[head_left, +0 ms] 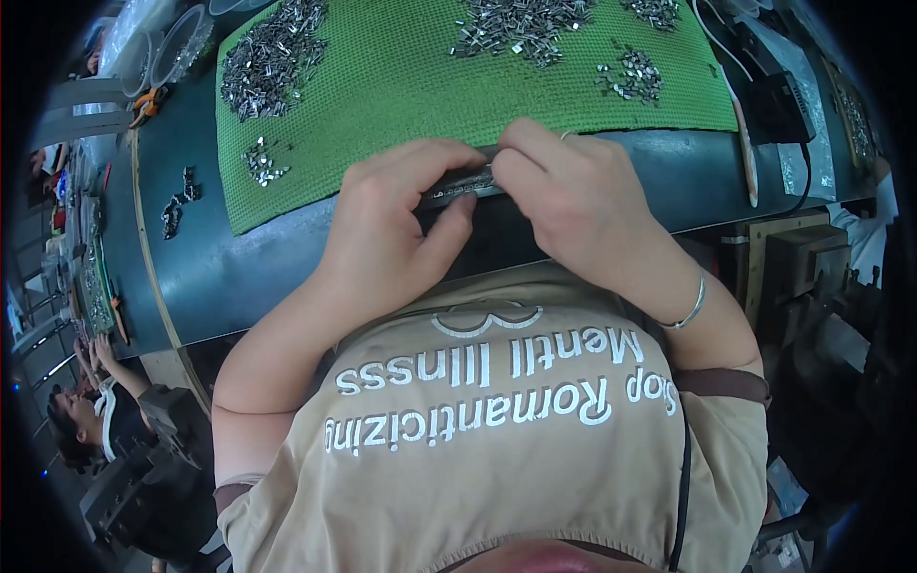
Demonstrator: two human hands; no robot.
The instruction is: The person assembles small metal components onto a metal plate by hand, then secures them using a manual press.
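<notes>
A: Where is the camera?
B: On the person's head. It looks straight down, very close to the left hand (387,224) and right hand (573,196).
A: And further off?
B: The green mat (401,76), bent near the round edge.

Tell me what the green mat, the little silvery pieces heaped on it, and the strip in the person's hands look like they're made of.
Green mat: probably woven or foam mesh, matte, with a fine grid texture.
Small pieces: likely metal, bright silver-grey with glints.
Strip, pinched between left hand and right hand: seems dark, with shiny metallic bits along it; mostly covered, so uncertain.
</notes>
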